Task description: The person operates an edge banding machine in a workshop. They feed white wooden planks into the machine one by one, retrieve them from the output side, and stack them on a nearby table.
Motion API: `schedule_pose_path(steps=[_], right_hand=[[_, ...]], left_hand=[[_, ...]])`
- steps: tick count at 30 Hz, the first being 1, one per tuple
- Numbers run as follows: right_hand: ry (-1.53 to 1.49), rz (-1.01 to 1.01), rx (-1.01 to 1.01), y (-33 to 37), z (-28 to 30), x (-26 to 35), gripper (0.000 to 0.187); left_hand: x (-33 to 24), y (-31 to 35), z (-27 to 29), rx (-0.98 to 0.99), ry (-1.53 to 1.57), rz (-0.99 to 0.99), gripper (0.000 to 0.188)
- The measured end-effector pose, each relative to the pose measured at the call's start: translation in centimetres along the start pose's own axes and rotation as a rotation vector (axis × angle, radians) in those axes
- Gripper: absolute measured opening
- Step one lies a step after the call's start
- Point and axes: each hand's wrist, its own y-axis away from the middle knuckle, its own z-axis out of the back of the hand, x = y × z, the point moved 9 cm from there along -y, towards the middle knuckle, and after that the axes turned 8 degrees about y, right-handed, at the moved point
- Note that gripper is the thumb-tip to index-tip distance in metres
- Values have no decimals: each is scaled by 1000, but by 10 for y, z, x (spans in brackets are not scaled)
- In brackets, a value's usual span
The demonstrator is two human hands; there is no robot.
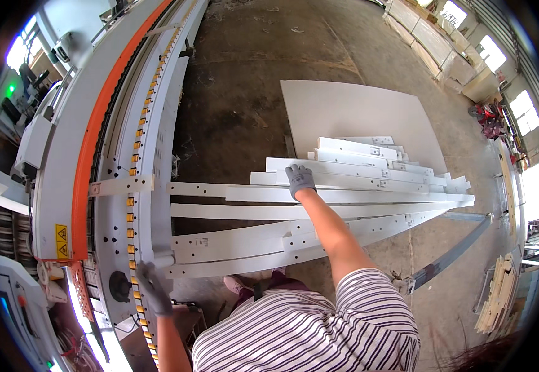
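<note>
My right hand [300,179], in a grey glove, lies on the stacked white board strips [350,180] with its fingers spread. These long strips have small dark holes, and several carry labels. My left hand [153,290], also gloved in grey, is beside the roller track [130,217] at the near end of the machine [58,186]. Its fingers look stretched out and hold nothing that I can see. One short white strip [120,185] lies across the track, ahead of my left hand. Nearer me, other long strips [238,243] fan out toward the machine.
Along the left runs the long machine with an orange band [89,161] and yellow rollers. Beyond the stack lies a large pale sheet [356,111]. A grey metal bar [452,251] juts out at the right. Wrapped stacks [430,43] stand far right; wood strips [499,294] lie nearer.
</note>
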Motion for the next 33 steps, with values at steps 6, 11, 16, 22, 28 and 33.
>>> schedule_pose_path(steps=[6,11,16,22,28,33], right_hand=[[80,33,34,-13,3,3,34],[113,-58,83,-10,5,-2,32],[125,-24,184,-10,-10,-3,47],[-82,310,39,49,29,53,54],[-458,785,70,158,122,200,57],[-275,824,194,151,69,171,68]], left_hand=[[35,78,-36,193,194,252,28],[52,112,-57,283,206,366,28],[70,122,-66,305,216,458,25],[39,123,-108,382,419,619,25],[-1,115,-182,324,1036,731,38],[26,94,-102,-139,915,548,27]])
